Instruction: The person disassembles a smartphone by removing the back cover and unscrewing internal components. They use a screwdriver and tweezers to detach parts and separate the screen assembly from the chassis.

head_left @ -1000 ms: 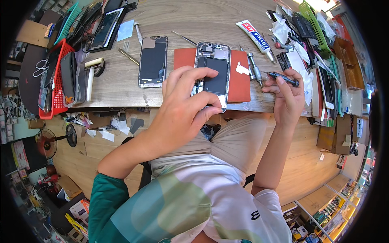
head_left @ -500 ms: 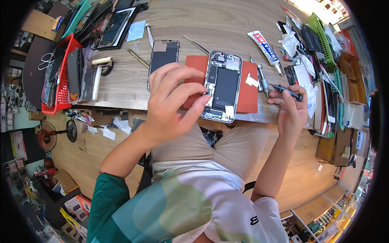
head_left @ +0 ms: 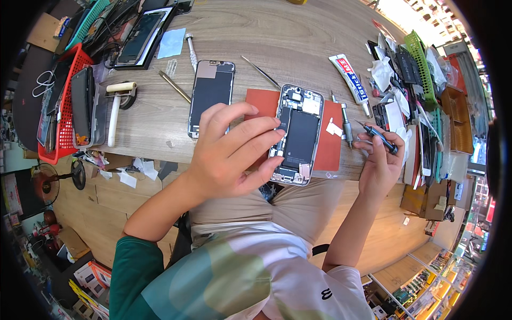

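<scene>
An opened phone (head_left: pixel 301 138), its dark battery and small boards showing, lies on a reddish-brown mat (head_left: pixel 328 152) near the table's front edge. My left hand (head_left: pixel 226 146) reaches over the mat, fingers spread, with fingertips touching the phone's left edge. Nothing shows between its thumb and fingers. At the right, my right hand (head_left: pixel 380 160) grips a small dark screwdriver (head_left: pixel 369 129), its tip pointing up and left. A detached phone screen (head_left: pixel 210 90) lies back side up beyond my left hand. White paper bits (head_left: pixel 334 128) sit on the mat, right of the phone.
Tweezers (head_left: pixel 261 72), a metal pen-like tool (head_left: pixel 346 128) and a glue tube (head_left: pixel 349 80) lie around the mat. A white-handled roller (head_left: pixel 114 114) and a red basket (head_left: pixel 69 106) of phones stand left. A green basket (head_left: pixel 424 69) and clutter crowd the right.
The whole view has shifted, so table things sit lower. My left hand's fingers have straightened and come down onto the phone's edge. My right hand still holds the screwdriver.
</scene>
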Motion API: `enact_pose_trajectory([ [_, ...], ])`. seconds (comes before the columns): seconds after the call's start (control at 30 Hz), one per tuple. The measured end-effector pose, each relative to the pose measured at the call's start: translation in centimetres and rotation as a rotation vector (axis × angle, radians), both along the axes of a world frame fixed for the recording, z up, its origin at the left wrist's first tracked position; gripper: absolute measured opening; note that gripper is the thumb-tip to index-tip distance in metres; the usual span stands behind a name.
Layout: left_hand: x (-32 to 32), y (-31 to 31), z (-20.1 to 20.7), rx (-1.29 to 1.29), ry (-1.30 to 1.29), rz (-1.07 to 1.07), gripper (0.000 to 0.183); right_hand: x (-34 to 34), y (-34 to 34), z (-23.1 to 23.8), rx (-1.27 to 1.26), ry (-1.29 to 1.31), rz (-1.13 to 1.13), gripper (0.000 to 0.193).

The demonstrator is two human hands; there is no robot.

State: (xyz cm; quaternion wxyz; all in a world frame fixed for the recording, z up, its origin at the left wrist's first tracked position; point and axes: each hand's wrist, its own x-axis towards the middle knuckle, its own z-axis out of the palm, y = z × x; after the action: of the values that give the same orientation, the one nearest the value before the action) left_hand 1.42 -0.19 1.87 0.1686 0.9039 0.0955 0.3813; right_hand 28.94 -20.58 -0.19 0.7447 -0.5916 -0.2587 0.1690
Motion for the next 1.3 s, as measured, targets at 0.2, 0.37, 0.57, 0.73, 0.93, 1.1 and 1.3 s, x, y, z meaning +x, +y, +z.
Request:
enact_pose_trajectory([
  [0.2, 0.1, 0.2, -0.3, -0.032, 0.013, -0.033, 0.048, -0.1, 1.7, 2.0, -0.054, -0.325, -0.008, 0.018],
  [0.37, 0.1, 0.2, -0.4, -0.040, -0.001, -0.040, 0.048, -0.4, 1.8, 2.4, -0.310, -0.683, 0.024, 0.015],
  [0.57, 0.1, 0.3, -0.5, -0.046, -0.017, -0.048, 0.048, -0.5, 0.8, 1.6, -0.517, -1.075, 0.056, 0.022],
  [0.73, 0.2, 0.2, -0.5, -0.045, -0.013, -0.047, 0.048, -0.2, 0.7, 1.9, -0.552, -1.112, 0.125, 0.027],
  [0.93, 0.2, 0.2, -0.4, -0.030, 0.003, -0.041, 0.048, -0.3, 1.2, 1.7, -0.559, -1.142, 0.092, 0.026],
  [1.1, 0.1, 0.1, -0.1, -0.023, 0.036, -0.028, 0.049, -0.6, 1.5, 2.1, -0.581, -1.176, 0.046, 0.021],
  [1.3, 0.0, 0.2, 0.1, -0.031, 0.067, -0.028, 0.049, -0.4, 1.2, 1.4, -0.590, -1.028, -0.044, 0.019],
])
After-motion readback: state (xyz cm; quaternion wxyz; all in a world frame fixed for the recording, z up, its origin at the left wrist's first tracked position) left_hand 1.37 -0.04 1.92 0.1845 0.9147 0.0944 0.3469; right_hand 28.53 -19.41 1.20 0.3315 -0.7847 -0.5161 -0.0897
